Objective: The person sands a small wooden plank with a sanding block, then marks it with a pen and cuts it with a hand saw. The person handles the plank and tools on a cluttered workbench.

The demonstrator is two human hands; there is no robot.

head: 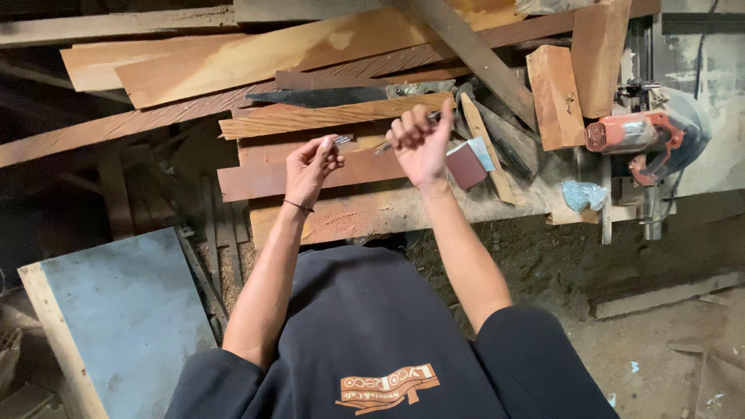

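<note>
The left hand is raised over the bench, its grip pinched shut on a few small metal nails, thin, grey and shiny, which stick out past the fingertips. A dark band circles that wrist. The right hand is curled closed beside it, holding a slim metal piece that pokes out below the fist; what it is cannot be told.

The bench is rough, pale, chipped wood piled with planks: long flat boards, some reddish brown and smooth, some light with a strong striped grain. A handsaw with a dark steel blade lies across them behind the hands. Just right of the right hand sits a small block, dark red with a pale blue-grey face. A thick squared timber offcut leans farther right. At the bench's right end stands an orange and grey power saw, with a crumpled pale blue plastic bag near it. A grey-blue panel with a pale wooden edge lies low on the left.
</note>
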